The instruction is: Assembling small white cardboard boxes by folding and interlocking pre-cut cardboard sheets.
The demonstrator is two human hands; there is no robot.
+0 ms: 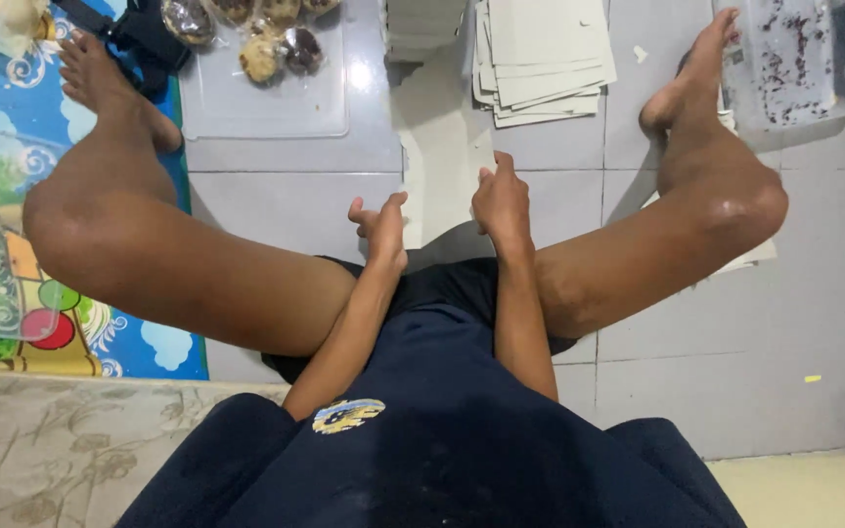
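I sit on the tiled floor with my legs spread, looking down. A flat white cardboard sheet (442, 161) lies on the floor between my legs. My right hand (503, 200) grips its right edge, fingers curled over it. At the sheet's left edge, my left hand (381, 227) touches the card with fingers apart, thumb raised. A stack of similar flat white sheets (540, 59) lies further out, near my right foot (691, 68).
A clear plastic lid (266, 98) with wrapped round cakes (276, 44) lies at the far left-centre. A clear tub (814, 54) with dark crumbs stands by my right foot. A colourful play mat (12, 196) covers the floor under my left leg. A patterned mattress edge (70, 440) is near me.
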